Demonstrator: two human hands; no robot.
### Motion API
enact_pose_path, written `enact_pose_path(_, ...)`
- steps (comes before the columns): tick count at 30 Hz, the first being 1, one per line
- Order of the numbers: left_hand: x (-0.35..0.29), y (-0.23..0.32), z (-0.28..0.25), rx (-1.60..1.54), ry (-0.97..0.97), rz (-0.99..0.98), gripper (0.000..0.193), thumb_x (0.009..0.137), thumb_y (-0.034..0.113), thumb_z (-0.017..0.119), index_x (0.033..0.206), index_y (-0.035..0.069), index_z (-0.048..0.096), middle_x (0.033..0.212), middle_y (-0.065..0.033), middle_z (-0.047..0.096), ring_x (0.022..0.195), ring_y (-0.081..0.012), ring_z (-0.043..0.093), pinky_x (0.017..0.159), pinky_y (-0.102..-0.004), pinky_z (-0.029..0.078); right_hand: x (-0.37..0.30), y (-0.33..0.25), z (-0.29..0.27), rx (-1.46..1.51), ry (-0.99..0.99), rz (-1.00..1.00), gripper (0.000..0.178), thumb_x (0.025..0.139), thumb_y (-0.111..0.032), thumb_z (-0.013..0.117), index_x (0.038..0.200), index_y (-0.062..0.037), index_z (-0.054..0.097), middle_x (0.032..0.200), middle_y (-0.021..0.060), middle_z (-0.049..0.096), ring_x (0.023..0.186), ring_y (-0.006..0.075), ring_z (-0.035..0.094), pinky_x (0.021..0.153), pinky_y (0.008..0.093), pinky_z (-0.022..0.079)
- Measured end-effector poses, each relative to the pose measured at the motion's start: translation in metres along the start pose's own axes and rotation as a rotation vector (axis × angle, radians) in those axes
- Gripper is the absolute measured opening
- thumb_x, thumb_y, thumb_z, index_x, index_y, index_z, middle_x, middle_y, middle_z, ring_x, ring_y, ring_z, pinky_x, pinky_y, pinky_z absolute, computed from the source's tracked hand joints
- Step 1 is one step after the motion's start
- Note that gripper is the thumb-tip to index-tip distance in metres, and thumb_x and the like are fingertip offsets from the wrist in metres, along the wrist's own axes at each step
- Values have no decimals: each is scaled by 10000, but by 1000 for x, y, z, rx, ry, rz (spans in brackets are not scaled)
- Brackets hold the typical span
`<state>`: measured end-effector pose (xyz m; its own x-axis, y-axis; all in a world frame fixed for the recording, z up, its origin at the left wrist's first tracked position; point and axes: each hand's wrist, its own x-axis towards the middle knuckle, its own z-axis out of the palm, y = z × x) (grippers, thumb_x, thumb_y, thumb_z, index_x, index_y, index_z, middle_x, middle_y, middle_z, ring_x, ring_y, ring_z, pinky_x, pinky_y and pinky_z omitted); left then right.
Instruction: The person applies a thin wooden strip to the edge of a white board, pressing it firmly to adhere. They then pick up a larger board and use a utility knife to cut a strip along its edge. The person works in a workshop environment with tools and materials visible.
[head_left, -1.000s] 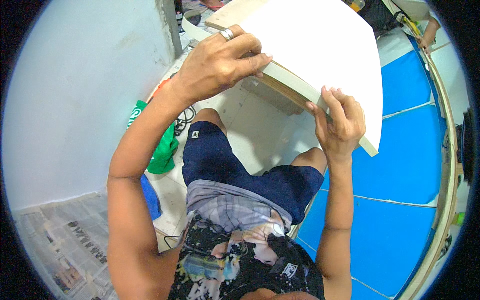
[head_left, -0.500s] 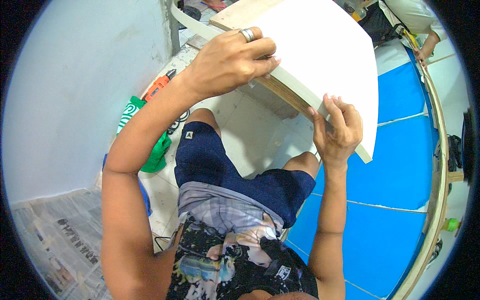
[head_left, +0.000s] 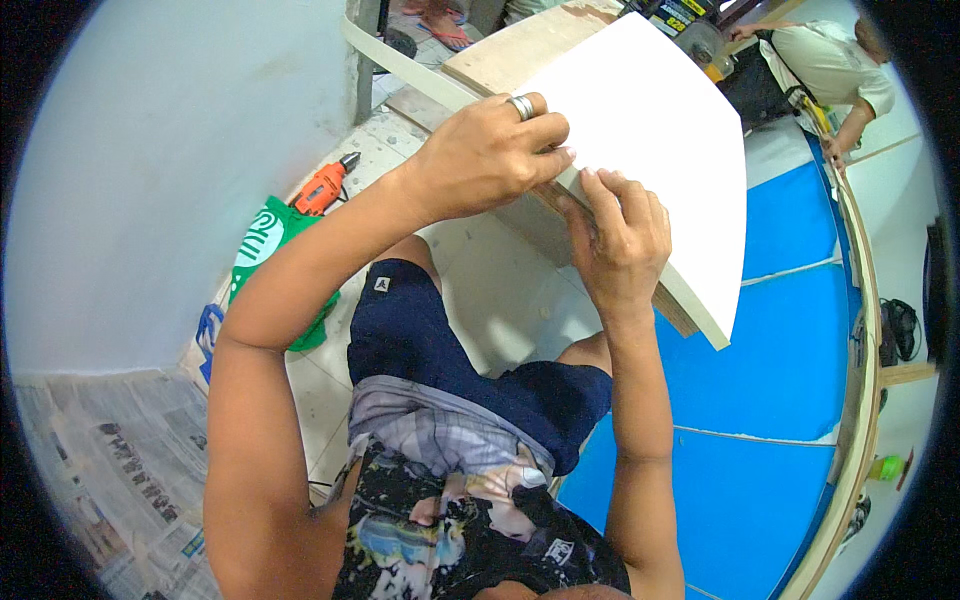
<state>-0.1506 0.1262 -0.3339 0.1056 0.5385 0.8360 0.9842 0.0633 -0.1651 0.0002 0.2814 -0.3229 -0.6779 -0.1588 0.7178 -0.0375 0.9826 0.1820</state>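
The pale edge strip lies directly at the fingers of both hands, along the near edge of the white board. Its long axis runs from far left to near right. The left hand is nearer the loose length, which extends beyond the board toward the wall. The right hand sits just beside it, nearer the board's near-right corner. The fingers of each hand are closed in a pinch on the strip and board edge; the right thumb bears on the outer side, the other right fingertips on the top face. The left hand's lower contact is hidden. Both hands cover part of the strip. Glare bleaches the board face; its support cannot be made out.
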Motion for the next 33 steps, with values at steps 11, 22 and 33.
enact_pose_path(11,-42,-56,-32,8,-6,29,429,749,55,718,1171,115,669,983,-61,659,904,-247,643,722,-362,563,5,-3,6,13,54,-10,250,740,-152,809,970,-131,713,872,13,675,816,198,665,700,353,466)
enact_pose_path(22,-40,-65,-23,-8,6,44,252,782,167,726,1026,108,698,965,-26,631,934,-211,625,758,-343,551,3,-1,9,39,78,-8,245,736,-150,814,960,-120,719,873,22,677,826,203,668,716,355,471)
enact_pose_path(33,-36,-61,-25,-83,-34,5,298,770,103,760,1057,79,684,966,-75,649,911,-268,641,744,-377,557,4,-5,5,38,-8,28,279,735,-168,806,985,-110,699,926,49,660,855,215,632,756,369,464)
